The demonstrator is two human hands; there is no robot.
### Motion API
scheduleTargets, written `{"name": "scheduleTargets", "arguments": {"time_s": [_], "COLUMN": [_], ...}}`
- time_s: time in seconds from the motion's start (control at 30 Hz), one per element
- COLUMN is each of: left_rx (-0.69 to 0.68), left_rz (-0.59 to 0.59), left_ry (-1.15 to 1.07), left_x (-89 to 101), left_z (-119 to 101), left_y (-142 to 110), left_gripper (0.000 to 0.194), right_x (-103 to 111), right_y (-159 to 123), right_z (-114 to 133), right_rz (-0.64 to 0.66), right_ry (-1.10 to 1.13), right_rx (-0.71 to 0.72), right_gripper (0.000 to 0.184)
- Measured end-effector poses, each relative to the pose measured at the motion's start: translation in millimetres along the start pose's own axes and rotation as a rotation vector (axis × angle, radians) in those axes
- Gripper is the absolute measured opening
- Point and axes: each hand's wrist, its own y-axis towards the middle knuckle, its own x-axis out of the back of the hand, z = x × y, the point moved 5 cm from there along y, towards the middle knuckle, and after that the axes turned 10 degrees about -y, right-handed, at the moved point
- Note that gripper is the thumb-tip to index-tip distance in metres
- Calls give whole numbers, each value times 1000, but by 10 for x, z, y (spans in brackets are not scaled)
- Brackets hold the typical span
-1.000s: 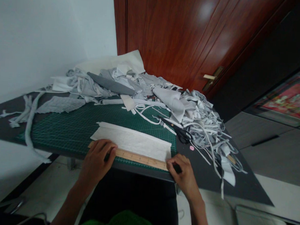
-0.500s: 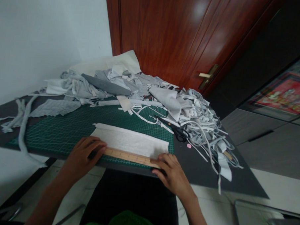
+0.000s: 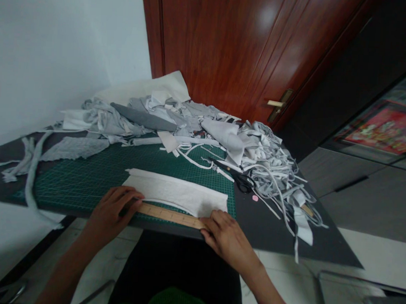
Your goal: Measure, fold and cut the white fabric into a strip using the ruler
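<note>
A wooden ruler (image 3: 171, 215) lies along the near edge of the green cutting mat (image 3: 80, 178). My left hand (image 3: 118, 209) is closed on its left end, thumb and fingers pinching it. At the other end, my right hand (image 3: 224, 236) grips the ruler between thumb and fingers. Just beyond the ruler rests a white strip of fabric (image 3: 177, 191), its far edge folded over and its near edge bowed. Fingertips of both hands are at the fabric's near corners; whether they also pinch the cloth is hard to see.
Black-handled scissors (image 3: 244, 181) lie right of the mat, beside a small pink piece (image 3: 255, 198). Heaped grey and white fabric scraps (image 3: 267, 148) cover the back and right of the dark table (image 3: 320, 242). A long pale strip (image 3: 31, 180) hangs over the front edge at left.
My right hand has shifted slightly left and toward me with its ruler end. The fabric's near edge now bows, showing a gap of mat between cloth and ruler.
</note>
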Motion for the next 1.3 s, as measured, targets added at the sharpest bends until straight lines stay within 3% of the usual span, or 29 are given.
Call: {"name": "scheduleTargets", "arguments": {"time_s": [0.2,0.37,0.5,0.7,0.83,1.0,1.17,1.3], "left_rx": [-5,5,12,42,18,-77,-168,-205], "left_rz": [13,-1,-8,-16,-2,6,139,144], "left_ry": [-10,-37,-37,-15,18,80,-16,-87], "left_x": [7,31,26,-2,-26,-203,-708,-990], "left_z": [3,-14,-33,21,-24,-493,-1163,-1452], "left_y": [-15,-12,-12,-40,5,208,369,416], "left_gripper": [35,39,39,41,39,37,30,28], "right_x": [50,44,53,170,202,172,104,104], "right_y": [14,-23,-122,-349,-301,25,376,541], "right_z": [44,-86,-319,-729,-855,-883,-767,-624], "right_rz": [-35,-32,-72,-244,-296,-247,-98,-31], "right_ry": [-67,-40,96,279,340,416,514,428], "right_rx": [57,63,-26,-229,-280,-246,-213,-158], "right_gripper": [30,30,23,21,20,24,27,26]}}
